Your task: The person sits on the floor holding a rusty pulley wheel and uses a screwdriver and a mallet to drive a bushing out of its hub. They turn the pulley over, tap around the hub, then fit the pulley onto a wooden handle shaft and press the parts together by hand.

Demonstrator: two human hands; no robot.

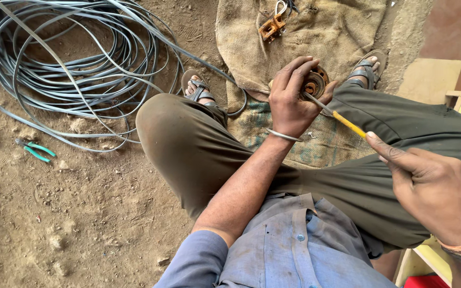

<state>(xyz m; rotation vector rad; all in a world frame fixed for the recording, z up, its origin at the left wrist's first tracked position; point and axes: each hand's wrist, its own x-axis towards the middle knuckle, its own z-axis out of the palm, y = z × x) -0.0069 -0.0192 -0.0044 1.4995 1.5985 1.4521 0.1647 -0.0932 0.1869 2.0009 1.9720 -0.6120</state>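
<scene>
Screwdriver (342,121) with a yellow handle lies pinched in the closed right hand (433,192), its tip reaching a rusty round metal part (314,84) that the left hand (290,101) clasps with curled fingers; burlap sack (321,32) lies beyond the left hand, green pliers (36,150) far off to its left

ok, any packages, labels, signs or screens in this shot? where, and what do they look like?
Burlap sack: spread flat on the dirt under the feet, tan, with faded green print near the left hand.
No labels, signs or screens in view.
</scene>
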